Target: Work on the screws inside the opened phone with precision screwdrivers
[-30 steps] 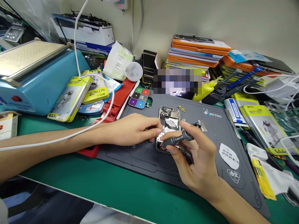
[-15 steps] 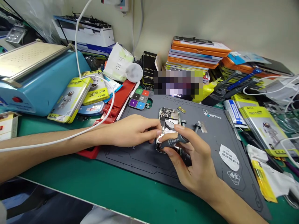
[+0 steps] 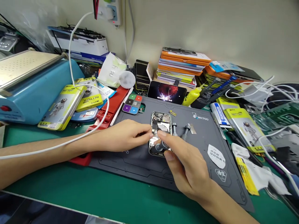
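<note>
An opened smartphone [image 3: 167, 118] lies on the dark grey work mat, its inner boards and metal parts bare. My left hand [image 3: 127, 133] comes from the left, thumb and fingers closed at the phone's left edge. In my right hand [image 3: 191, 165] is a dark grey screwdriver [image 3: 160, 147], held between thumb and fingers above the phone's lower part. Its tip is hidden from me. Just right of the phone, two more grey screwdrivers [image 3: 186, 132] are on the mat. A small yellow piece [image 3: 173, 113] lies beyond the phone's top right corner.
A lit phone [image 3: 166, 92] leans at the mat's back edge. A coloured screw tray [image 3: 132, 104] sits at back left, near a red tool [image 3: 116, 104]. Yellow battery boxes [image 3: 249, 129] flank both sides. A white cable [image 3: 106, 113] crosses over my left forearm.
The view has shifted, so everything sits a little further left. My right hand has tipped the screwdriver from a slanted hold to a more end-on one. My left hand stays at the phone.
</note>
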`<action>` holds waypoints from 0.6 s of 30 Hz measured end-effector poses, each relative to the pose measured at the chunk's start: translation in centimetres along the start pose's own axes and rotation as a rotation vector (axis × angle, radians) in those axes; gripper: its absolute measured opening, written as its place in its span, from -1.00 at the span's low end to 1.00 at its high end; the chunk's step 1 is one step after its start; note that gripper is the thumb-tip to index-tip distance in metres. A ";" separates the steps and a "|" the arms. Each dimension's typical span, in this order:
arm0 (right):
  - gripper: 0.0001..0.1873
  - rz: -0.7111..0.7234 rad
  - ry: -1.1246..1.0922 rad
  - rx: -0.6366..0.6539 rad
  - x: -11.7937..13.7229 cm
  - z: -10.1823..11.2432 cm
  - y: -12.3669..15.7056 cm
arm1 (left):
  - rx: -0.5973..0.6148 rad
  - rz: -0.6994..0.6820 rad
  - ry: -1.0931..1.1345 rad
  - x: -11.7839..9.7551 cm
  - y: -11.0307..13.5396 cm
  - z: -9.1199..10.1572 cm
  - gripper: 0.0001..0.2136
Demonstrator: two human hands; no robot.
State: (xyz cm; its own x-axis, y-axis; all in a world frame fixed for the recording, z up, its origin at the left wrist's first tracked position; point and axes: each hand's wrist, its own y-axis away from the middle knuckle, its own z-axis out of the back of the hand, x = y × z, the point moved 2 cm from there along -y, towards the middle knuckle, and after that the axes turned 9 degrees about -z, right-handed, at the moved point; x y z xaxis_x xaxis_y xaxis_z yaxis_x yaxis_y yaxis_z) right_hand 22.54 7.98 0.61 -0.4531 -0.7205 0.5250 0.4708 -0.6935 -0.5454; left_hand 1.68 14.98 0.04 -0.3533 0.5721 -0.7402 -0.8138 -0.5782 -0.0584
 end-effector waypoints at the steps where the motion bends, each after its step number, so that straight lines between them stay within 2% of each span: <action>1: -0.26 0.004 -0.001 -0.009 0.0 0.0 0.0 | -0.002 -0.003 0.002 0.1 0.0 0.0 -0.67; 11: -0.30 -0.027 0.014 -0.016 0.1 -0.4 -0.1 | -0.003 -0.013 0.028 0.4 0.0 -0.3 -0.61; 18: -0.32 -0.024 0.029 -0.026 0.0 -0.7 0.1 | -0.026 -0.008 -0.001 -0.1 0.0 -0.1 -0.64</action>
State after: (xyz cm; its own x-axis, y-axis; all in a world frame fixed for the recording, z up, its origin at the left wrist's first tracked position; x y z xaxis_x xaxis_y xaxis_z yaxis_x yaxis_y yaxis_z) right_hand 22.00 7.91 0.11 -0.4858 -0.7030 0.5194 0.4401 -0.7101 -0.5496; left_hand 1.77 14.90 0.08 -0.3473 0.5769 -0.7393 -0.8044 -0.5885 -0.0813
